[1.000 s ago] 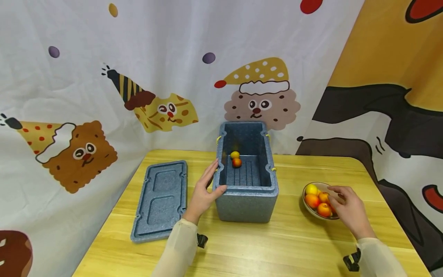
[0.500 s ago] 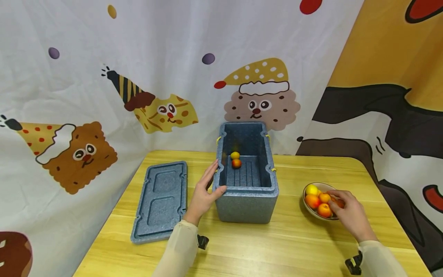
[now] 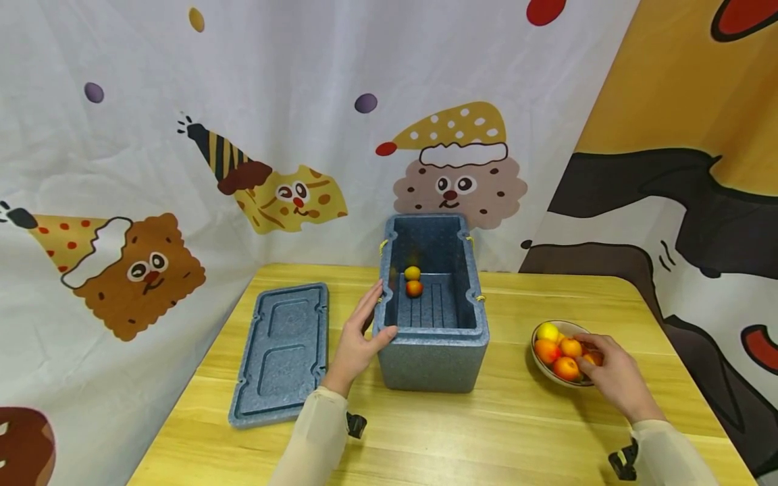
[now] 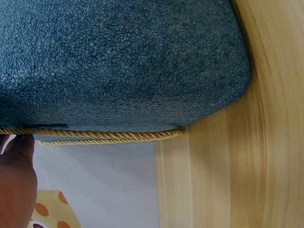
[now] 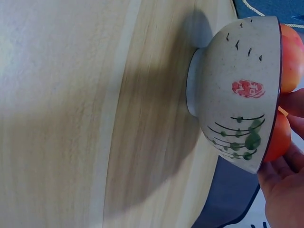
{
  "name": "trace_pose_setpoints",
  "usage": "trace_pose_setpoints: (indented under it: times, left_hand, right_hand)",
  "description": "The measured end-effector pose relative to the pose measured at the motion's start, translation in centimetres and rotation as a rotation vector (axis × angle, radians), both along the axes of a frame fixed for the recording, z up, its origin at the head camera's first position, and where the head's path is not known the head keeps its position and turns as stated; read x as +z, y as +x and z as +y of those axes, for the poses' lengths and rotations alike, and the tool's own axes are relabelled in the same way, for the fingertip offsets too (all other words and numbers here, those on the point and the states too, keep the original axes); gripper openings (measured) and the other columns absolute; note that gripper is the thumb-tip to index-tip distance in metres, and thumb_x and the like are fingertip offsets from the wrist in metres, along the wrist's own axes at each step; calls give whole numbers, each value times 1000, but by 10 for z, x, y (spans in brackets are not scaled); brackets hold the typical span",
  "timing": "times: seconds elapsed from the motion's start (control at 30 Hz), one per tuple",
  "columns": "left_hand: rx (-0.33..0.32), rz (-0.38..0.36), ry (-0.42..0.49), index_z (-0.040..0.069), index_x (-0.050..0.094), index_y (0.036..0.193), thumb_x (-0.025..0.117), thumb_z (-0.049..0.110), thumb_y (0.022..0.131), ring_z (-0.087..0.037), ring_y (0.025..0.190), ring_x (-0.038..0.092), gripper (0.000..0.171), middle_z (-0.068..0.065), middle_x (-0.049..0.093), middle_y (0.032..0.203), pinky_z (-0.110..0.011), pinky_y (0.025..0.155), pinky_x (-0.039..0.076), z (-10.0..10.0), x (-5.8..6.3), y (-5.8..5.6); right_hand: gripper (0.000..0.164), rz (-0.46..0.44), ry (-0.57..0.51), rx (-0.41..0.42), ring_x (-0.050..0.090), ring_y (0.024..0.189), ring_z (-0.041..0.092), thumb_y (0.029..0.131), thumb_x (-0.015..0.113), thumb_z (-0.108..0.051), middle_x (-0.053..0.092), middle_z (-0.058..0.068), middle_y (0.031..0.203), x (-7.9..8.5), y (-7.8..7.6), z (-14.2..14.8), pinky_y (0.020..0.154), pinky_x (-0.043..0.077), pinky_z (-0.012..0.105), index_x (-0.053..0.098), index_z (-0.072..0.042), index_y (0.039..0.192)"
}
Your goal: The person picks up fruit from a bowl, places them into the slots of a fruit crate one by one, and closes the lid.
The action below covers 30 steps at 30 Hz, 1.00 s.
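In the head view, a blue-grey speckled foam box [image 3: 431,368] stands at the table's middle. A yellow fruit [image 3: 412,273] and an orange-red fruit [image 3: 415,289] lie inside. My left hand [image 3: 357,344] rests on its near left corner, fingers straight along the side and thumb over the front rim. A fruit bowl [image 5: 237,90] stands to the right, holding several orange fruits [image 3: 566,368] and a lemon-yellow one [image 3: 548,332]. At its right side my right hand [image 3: 616,374] has thumb and fingers around an orange fruit [image 5: 279,137], partly hidden by the hand.
The matching foam lid [image 3: 282,358] lies flat on the wooden table [image 3: 450,439], left of the box. Yellow rope [image 4: 109,137] hangs along the box's side. A printed curtain [image 3: 292,101] stands behind the table.
My right hand has lowered slightly into the bowl and its fingers have closed in around a fruit. The fruits there have shifted a little. My left hand has stayed on the box.
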<state>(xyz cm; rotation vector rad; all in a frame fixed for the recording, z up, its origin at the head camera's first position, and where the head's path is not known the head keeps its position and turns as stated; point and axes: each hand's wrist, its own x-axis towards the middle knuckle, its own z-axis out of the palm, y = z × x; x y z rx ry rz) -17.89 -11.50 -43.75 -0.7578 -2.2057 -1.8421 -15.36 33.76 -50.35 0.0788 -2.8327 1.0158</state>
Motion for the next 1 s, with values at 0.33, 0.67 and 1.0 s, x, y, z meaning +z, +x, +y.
trace_pose_setpoints:
  times: [0.33,0.67,1.0]
  left_hand:
    - [7,4,17,5,31,154,68,19,94,-24,145,23,72,-9,25,160,-48,113,22,-1,-16,-7]
    - [-14,7,24,-3,29,152,67,15,95,-31,144,22,71,-18,23,158,-54,111,22,0,-4,-1]
    - [-18,22,39,-5,29,151,68,14,94,-33,144,22,71,-21,23,158,-55,111,22,0,-3,-3]
  right_hand:
    - [43,73,42,53,56,102,42,84,72,4,54,23,116,-6,-4,0,84,46,53,58,4,126]
    - [37,169,78,47,57,100,42,84,75,2,54,21,115,-12,-5,-1,81,45,59,62,3,119]
    - [36,166,-12,40,61,98,45,82,74,8,51,20,111,-12,-7,-2,76,31,-3,62,8,116]
